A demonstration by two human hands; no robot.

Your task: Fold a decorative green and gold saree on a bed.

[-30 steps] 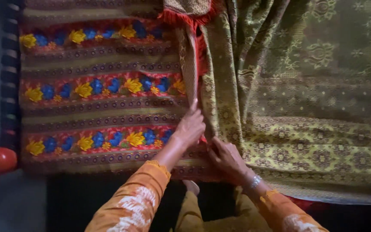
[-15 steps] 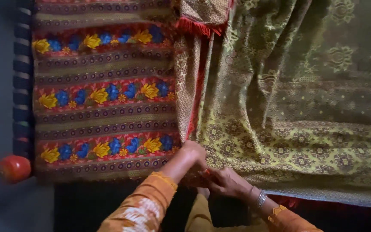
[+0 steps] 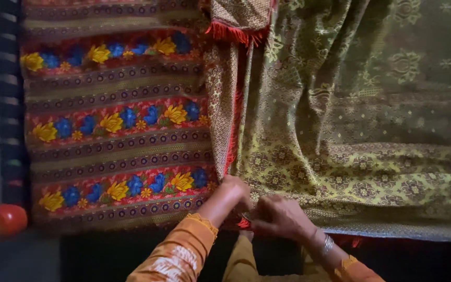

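An olive-green patterned cloth (image 3: pixel 351 130) with a red fringed edge is spread over the right part of a bed. My left hand (image 3: pixel 232 194) and my right hand (image 3: pixel 280 215) meet at its near corner, by the bed's front edge. Both pinch the fringed corner of the cloth between the fingers. Orange embroidered sleeves cover both forearms, and a silver bangle (image 3: pixel 327 244) sits on my right wrist. A folded strip of the cloth's brown border (image 3: pixel 225 99) runs up from my hands toward the far side.
A striped bedcover (image 3: pixel 116 120) with bands of blue and yellow flowers on red lies under the cloth on the left. A round red knob (image 3: pixel 5 219) marks the bed's near left corner. Dark floor shows below the front edge.
My left hand has come down from the fold line to the near corner and joined my right hand. The view has shifted so the bed sits further right and lower.
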